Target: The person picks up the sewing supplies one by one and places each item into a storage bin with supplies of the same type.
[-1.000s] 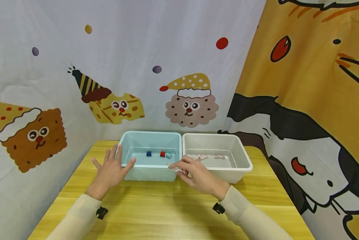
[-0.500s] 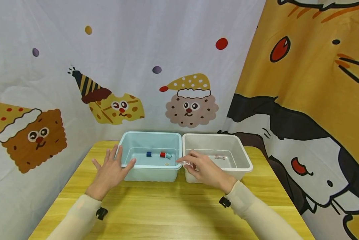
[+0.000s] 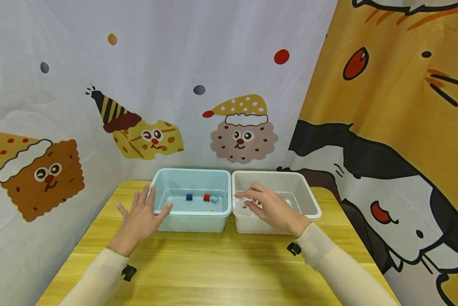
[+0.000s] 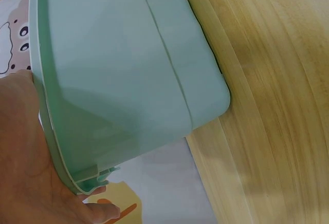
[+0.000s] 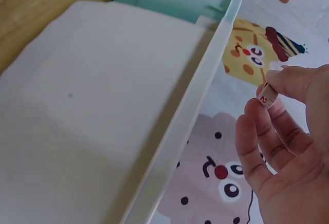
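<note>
My left hand (image 3: 137,221) rests at the front left corner of a light blue bin (image 3: 192,213), fingers spread over its rim; the left wrist view shows the bin's outer wall (image 4: 118,80) beside the palm. Over the white bin (image 3: 252,225), my right hand (image 3: 272,208) pinches a small curled white strip (image 5: 267,97) with a red "2" on it between thumb and fingertips. In the light blue bin lie a dark blue piece (image 3: 189,197), a red piece (image 3: 206,198) and a light blue piece (image 3: 214,199), all short and cylindrical. The right hand hides part of the white bin's floor.
Both bins stand side by side at the back of a wooden table (image 3: 210,267). Right behind them hangs a printed curtain (image 3: 164,55). A tiny yellowish spot (image 3: 212,210) shows in the light blue bin near its front wall.
My right hand has moved right with the pinched strip, from the light blue bin's front right corner to over the white bin. The left hand has stayed in place.
</note>
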Tool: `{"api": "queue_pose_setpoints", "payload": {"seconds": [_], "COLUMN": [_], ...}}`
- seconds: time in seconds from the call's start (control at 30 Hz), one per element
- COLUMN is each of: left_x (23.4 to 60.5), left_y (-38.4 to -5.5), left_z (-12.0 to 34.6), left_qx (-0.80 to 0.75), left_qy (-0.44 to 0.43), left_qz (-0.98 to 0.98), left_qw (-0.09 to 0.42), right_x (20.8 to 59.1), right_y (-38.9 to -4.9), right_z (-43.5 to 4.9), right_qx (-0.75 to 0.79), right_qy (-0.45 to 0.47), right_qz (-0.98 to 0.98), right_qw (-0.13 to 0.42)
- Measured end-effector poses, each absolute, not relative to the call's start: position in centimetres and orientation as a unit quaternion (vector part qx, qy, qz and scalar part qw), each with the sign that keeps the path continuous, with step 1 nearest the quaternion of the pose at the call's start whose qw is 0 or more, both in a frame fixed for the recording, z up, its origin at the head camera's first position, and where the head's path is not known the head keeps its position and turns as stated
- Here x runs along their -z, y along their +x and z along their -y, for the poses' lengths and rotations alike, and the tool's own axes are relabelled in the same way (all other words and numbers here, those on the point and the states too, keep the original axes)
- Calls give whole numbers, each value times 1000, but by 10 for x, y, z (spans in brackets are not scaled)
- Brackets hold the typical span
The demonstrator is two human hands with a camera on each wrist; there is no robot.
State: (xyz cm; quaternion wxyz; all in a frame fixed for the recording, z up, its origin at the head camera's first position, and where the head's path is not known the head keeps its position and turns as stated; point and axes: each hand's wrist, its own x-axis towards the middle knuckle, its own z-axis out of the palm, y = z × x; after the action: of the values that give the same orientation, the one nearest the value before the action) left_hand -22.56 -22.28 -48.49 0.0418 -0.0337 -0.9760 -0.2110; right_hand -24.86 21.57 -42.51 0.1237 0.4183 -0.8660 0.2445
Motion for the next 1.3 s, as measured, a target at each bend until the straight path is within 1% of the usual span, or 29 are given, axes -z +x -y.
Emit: {"api": "queue_pose_setpoints", "payload": {"seconds": [0.13, 0.27, 0.37, 0.6, 0.83, 1.07, 1.3], "left_x": [485, 484, 483, 481, 482, 483, 484], "left_y": [-226, -226, -227, -226, -226, -226, -226], "left_z": [223, 224, 224, 225, 226, 227, 226], "left_qx": [207, 207, 208, 208, 208, 202, 203], "left_qy": [-34, -35, -35, -36, -37, -37, -37], "left_qz": [977, 977, 977, 977, 977, 978, 978], "left_qw": [42, 43, 44, 44, 42, 39, 40], "right_x": [423, 422, 421, 419, 421, 417, 416], "right_y": [-255, -261, -265, -274, -285, -292, -302], "right_z": [-222, -229, -234, -244, -253, -260, -271], "right_qx": [-238, -231, -227, -212, -197, -186, -175], "right_qy": [406, 399, 398, 391, 397, 376, 362], "right_qz": [873, 877, 876, 882, 880, 899, 909], "right_qw": [124, 139, 151, 152, 168, 125, 108]}}
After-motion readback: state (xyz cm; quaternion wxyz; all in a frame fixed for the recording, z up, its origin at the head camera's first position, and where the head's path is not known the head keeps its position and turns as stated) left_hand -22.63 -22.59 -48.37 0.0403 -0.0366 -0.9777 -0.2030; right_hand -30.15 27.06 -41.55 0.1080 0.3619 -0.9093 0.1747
